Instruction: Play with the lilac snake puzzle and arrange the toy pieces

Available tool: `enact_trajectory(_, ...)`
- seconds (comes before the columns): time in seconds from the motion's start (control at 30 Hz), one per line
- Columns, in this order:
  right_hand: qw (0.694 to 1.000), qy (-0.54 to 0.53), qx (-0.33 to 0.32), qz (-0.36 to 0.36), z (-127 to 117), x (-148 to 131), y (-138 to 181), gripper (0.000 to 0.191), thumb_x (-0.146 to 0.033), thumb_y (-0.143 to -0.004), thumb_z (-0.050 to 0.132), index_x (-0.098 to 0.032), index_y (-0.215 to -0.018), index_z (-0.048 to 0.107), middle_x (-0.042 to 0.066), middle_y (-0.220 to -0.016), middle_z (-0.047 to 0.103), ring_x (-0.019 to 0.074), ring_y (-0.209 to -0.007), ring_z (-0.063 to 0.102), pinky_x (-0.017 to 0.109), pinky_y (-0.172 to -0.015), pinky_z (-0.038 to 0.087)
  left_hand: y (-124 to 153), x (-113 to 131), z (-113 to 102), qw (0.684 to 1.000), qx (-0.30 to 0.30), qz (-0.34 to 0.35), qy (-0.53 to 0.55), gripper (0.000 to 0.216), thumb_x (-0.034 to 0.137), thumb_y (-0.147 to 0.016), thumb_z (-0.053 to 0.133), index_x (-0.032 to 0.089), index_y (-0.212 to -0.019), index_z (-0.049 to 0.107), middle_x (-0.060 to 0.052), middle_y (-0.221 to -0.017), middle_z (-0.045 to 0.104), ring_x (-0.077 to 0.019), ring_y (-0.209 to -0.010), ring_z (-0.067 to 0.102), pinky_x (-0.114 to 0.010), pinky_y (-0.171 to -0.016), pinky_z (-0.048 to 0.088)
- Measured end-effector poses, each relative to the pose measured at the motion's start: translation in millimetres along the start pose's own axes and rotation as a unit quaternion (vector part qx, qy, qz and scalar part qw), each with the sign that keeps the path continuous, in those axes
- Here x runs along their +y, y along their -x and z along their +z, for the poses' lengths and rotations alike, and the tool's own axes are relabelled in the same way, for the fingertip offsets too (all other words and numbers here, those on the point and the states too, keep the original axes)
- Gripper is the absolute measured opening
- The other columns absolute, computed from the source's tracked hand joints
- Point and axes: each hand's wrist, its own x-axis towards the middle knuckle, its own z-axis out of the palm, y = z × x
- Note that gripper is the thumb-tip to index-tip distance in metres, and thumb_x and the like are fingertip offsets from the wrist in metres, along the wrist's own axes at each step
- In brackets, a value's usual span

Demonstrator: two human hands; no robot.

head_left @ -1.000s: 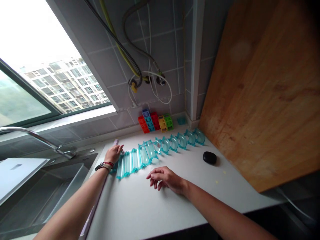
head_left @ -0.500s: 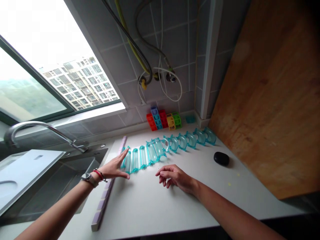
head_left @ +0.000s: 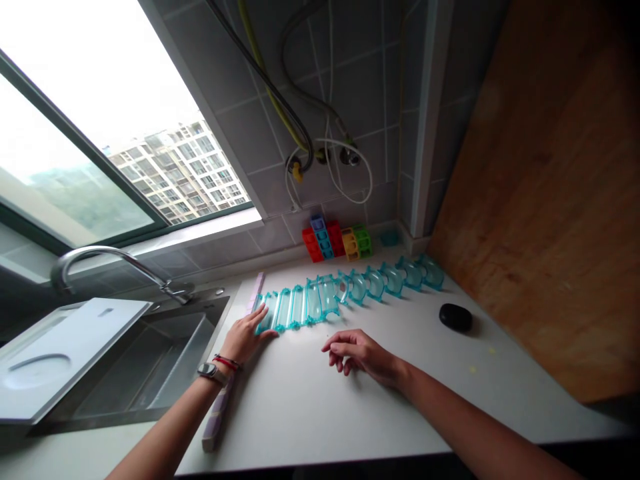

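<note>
A long row of clear teal plastic pieces (head_left: 298,305) runs across the white counter. On the left they stand close side by side; on the right they show as curved, half-ring shapes (head_left: 375,283). My left hand (head_left: 247,335) is at the row's left end, thumb and fingers spread around the endmost piece and seemingly touching it. My right hand (head_left: 359,353) hovers low over or rests on the counter in front of the row's middle. Its fingers are loosely bent and apart, with nothing visible in them.
A purple-and-white strip (head_left: 217,413) lies left of the row beside the sink (head_left: 145,373), under my left forearm. Colourful plastic blocks (head_left: 334,240) stand against the tiled wall. A black oval case (head_left: 455,318) sits at right, near a wooden panel (head_left: 530,220). A faucet (head_left: 115,252) arches above the sink.
My left hand has moved right against the row's left end, and the leftmost pieces stand slightly closer together. My right hand keeps its pose. The camera view has shifted a little.
</note>
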Motion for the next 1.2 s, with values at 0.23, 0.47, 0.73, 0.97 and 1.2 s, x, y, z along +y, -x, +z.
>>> enact_trajectory(0.23, 1.0, 0.009, -0.006, -0.005, 0, 2, 0, 0.032, -0.041, -0.083, 0.072, -0.014, -0.1, 0.076, 0.006, -0.083, 0.071, 0.0122, -0.066, 0.06, 0.022, -0.057, 0.044, 7, 2, -9, 0.998, -0.025, 0.02, 0.051, 0.073, 0.074, -0.09, 0.055, 0.023, -0.143, 0.061, -0.016, -0.158, 0.048, -0.0359, -0.137, 0.057, -0.052, -0.115, 0.047)
enact_trajectory(0.47, 1.0, 0.011, -0.004, -0.007, 0, 3, -1, 0.033, -0.043, -0.083, 0.072, -0.015, -0.1, 0.076, 0.006, -0.083, 0.072, 0.0127, -0.067, 0.061, 0.023, -0.057, 0.044, 5, 12, -7, 0.996, -0.039, -0.001, 0.078, 0.076, 0.067, -0.094, 0.053, 0.017, -0.151, 0.051, -0.018, -0.161, 0.042, -0.0354, -0.142, 0.05, -0.052, -0.119, 0.042)
enact_trajectory(0.73, 1.0, 0.015, -0.003, -0.006, 2, 0, -1, 0.035, -0.045, -0.082, 0.073, -0.014, -0.1, 0.076, 0.006, -0.082, 0.072, 0.0123, -0.066, 0.06, 0.023, -0.057, 0.043, -2, -7, -19, 0.99, -0.087, 0.044, 0.097, 0.063, 0.051, -0.098, 0.053, 0.016, -0.15, 0.053, -0.017, -0.155, 0.049, -0.0357, -0.139, 0.052, -0.052, -0.116, 0.046)
enact_trajectory(0.97, 1.0, 0.012, -0.004, -0.006, 1, 3, -2, 0.038, -0.048, -0.081, 0.074, -0.014, -0.099, 0.075, 0.006, -0.081, 0.071, 0.0126, -0.066, 0.06, 0.023, -0.057, 0.044, -2, -15, -22, 0.99, -0.103, 0.061, 0.079, 0.051, 0.051, -0.1, 0.051, 0.024, -0.141, 0.063, -0.01, -0.148, 0.059, -0.0349, -0.129, 0.063, -0.051, -0.111, 0.052)
enact_trajectory(1.2, 1.0, 0.015, -0.004, -0.01, 1, 0, 1, 0.034, -0.043, -0.082, 0.072, -0.014, -0.1, 0.076, 0.006, -0.083, 0.071, 0.0124, -0.066, 0.06, 0.022, -0.057, 0.043, -4, -5, -35, 0.992, -0.1, 0.049, 0.055, 0.057, 0.059, -0.095, 0.056, 0.023, -0.139, 0.065, -0.013, -0.15, 0.058, -0.0362, -0.137, 0.056, -0.054, -0.116, 0.047)
